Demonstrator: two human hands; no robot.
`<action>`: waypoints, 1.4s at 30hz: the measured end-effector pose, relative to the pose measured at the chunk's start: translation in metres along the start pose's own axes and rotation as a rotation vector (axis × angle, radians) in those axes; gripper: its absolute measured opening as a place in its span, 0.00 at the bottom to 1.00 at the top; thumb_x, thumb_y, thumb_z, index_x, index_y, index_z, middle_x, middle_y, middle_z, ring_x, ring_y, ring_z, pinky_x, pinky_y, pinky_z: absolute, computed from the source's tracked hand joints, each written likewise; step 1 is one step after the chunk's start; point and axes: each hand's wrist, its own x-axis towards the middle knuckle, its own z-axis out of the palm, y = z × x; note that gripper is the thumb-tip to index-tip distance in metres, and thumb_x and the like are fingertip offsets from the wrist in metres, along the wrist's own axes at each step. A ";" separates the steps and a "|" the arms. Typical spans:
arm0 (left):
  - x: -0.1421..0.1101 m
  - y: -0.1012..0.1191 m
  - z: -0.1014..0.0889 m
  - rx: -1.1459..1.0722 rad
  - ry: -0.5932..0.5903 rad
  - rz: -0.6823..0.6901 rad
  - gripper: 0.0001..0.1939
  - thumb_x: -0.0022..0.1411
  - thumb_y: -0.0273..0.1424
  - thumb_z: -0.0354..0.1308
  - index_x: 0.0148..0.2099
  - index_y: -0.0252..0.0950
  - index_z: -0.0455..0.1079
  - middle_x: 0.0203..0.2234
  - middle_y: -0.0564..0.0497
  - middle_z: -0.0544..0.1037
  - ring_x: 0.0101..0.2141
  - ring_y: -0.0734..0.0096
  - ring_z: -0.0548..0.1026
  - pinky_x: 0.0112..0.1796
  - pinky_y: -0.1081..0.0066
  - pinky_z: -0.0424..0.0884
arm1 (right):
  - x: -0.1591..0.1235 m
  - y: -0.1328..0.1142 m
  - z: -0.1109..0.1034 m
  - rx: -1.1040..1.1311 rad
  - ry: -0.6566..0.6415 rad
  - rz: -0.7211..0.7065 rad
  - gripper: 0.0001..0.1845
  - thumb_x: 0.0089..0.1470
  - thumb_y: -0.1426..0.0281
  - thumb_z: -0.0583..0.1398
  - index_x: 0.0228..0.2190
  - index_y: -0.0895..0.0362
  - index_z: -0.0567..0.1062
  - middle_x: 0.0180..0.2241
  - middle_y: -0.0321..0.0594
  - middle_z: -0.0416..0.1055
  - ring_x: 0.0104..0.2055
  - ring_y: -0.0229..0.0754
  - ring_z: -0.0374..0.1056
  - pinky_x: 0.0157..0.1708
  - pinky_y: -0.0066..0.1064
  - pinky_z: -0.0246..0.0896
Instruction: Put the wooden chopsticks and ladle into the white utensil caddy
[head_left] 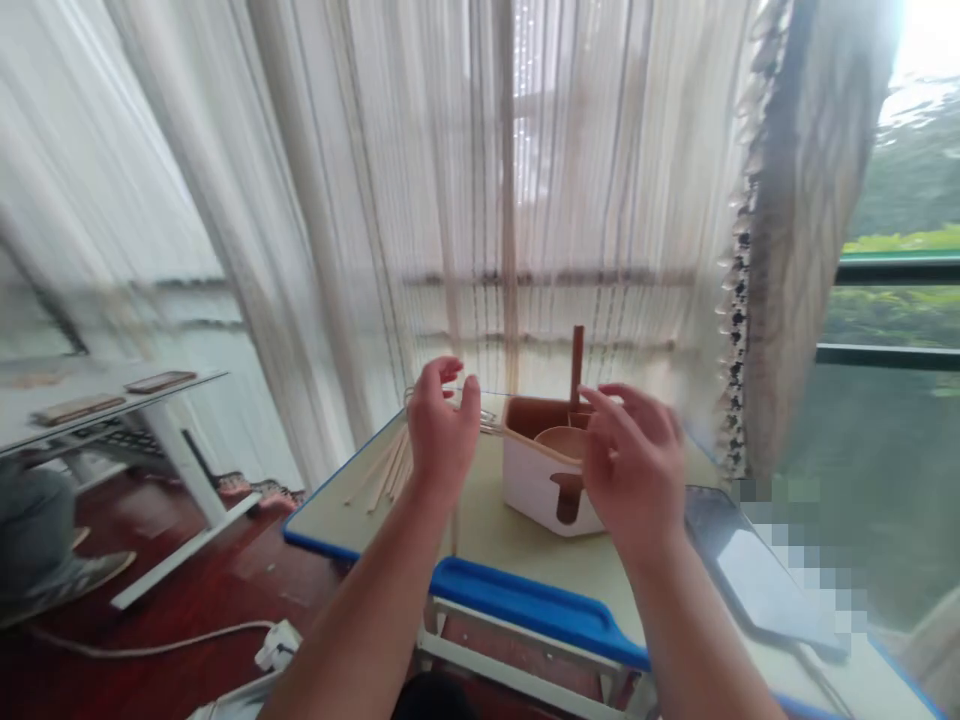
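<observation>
My left hand is raised over the table, fingers curled loosely and thumb apart, with nothing seen in it. Behind and beside it lie several thin wooden sticks like chopsticks, and some thin metal pieces partly hidden by the hand. A white box with a brown inside stands between my hands; a brown upright bar rises from its back. My right hand is at the box's right side, covering part of it, fingers apart and close to the bar. Whether they touch it I cannot tell.
The pale table has a blue rim and a blue tray-like front edge. A dark tablet-like device lies at the right. Sheer curtains hang behind. At left are another table, a person's leg and a cable.
</observation>
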 end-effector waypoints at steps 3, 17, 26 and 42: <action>-0.043 -0.050 -0.029 0.183 -0.129 -0.041 0.10 0.59 0.31 0.52 0.43 0.36 0.64 0.38 0.47 0.74 0.40 0.67 0.72 0.41 0.65 0.69 | -0.043 -0.043 0.007 0.268 -0.201 0.014 0.17 0.52 0.76 0.53 0.42 0.53 0.73 0.43 0.45 0.67 0.45 0.46 0.64 0.44 0.38 0.62; -0.085 -0.088 -0.060 0.372 -0.650 0.026 0.13 0.59 0.22 0.44 0.40 0.34 0.69 0.38 0.45 0.74 0.42 0.68 0.70 0.46 0.70 0.66 | -0.111 -0.068 0.072 -0.042 -0.860 0.106 0.14 0.56 0.68 0.50 0.32 0.59 0.74 0.35 0.46 0.71 0.41 0.45 0.64 0.43 0.33 0.55; -0.087 -0.089 -0.057 0.446 -0.784 0.062 0.10 0.56 0.28 0.50 0.34 0.33 0.72 0.33 0.43 0.76 0.39 0.62 0.72 0.43 0.65 0.68 | -0.111 -0.064 0.080 -0.325 -0.843 0.301 0.15 0.56 0.72 0.49 0.32 0.64 0.75 0.34 0.53 0.71 0.38 0.47 0.68 0.37 0.32 0.56; -0.088 -0.088 -0.054 0.498 -0.674 0.092 0.16 0.61 0.35 0.48 0.44 0.28 0.68 0.42 0.38 0.72 0.47 0.60 0.67 0.50 0.62 0.61 | -0.113 -0.050 0.072 -0.088 -0.777 0.362 0.17 0.58 0.69 0.47 0.33 0.62 0.73 0.35 0.50 0.71 0.39 0.46 0.66 0.40 0.32 0.55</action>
